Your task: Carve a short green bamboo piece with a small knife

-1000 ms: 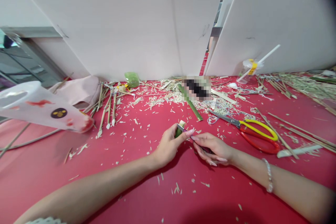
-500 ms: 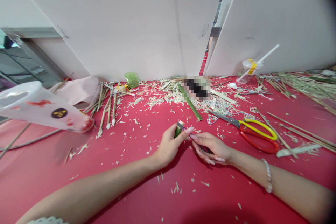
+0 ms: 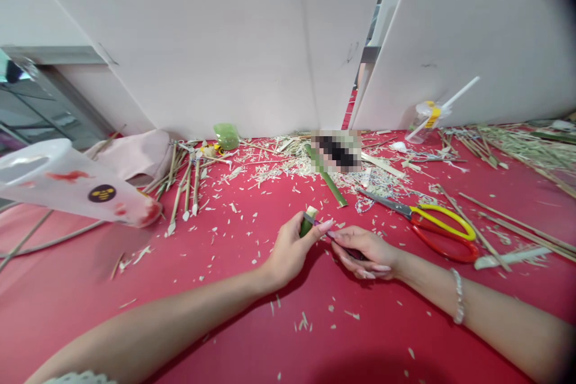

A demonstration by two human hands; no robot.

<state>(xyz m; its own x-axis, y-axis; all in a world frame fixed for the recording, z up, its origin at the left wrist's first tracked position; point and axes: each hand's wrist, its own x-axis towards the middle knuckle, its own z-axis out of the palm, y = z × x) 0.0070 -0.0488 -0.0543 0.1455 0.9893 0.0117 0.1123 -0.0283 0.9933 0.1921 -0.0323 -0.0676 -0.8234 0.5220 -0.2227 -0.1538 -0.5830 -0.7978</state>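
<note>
Red counter [image 3: 90, 324] absolutely buried in pale bamboo shavings [image 3: 270, 177], thickest toward the far middle, where a green bamboo strip [image 3: 324, 175] lies angled beside a pixelated blob I can't make out. Left side has a bunch of sharpened bamboo sticks [image 3: 186, 189] next to a crumpled pink cloth [image 3: 135, 156]. On the right, yellow-and-red handled scissors [image 3: 432, 228] sit near loose long bamboo sticks [image 3: 508, 222]. Far right corner: a heap of dried strips [image 3: 517, 153] and a plastic cup with a straw [image 3: 427, 123].
</note>
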